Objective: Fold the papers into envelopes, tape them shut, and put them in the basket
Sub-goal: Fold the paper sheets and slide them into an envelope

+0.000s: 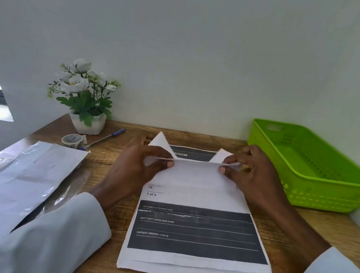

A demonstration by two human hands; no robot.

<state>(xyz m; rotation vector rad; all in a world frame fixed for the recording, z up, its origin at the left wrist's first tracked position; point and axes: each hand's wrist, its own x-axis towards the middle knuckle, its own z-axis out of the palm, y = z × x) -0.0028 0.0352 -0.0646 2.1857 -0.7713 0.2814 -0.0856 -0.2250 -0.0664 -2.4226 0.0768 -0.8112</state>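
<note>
A stack of printed papers point(198, 229) lies in the middle of the wooden desk. The top sheet's far part point(195, 171) is folded over toward me, its two corners sticking up as white points. My left hand point(140, 163) pinches the fold at its left end, thumb on top. At the fold's right end my right hand point(253, 173) pinches it the same way. A roll of clear tape point(72, 140) sits at the back left. The green plastic basket point(315, 190) stands empty at the right.
A potted white flower point(83, 95) stands at the back left against the wall. A blue pen point(105, 138) lies beside the tape. A silvery plastic packet point(22, 173) covers the desk's left side. The wall runs close behind the desk.
</note>
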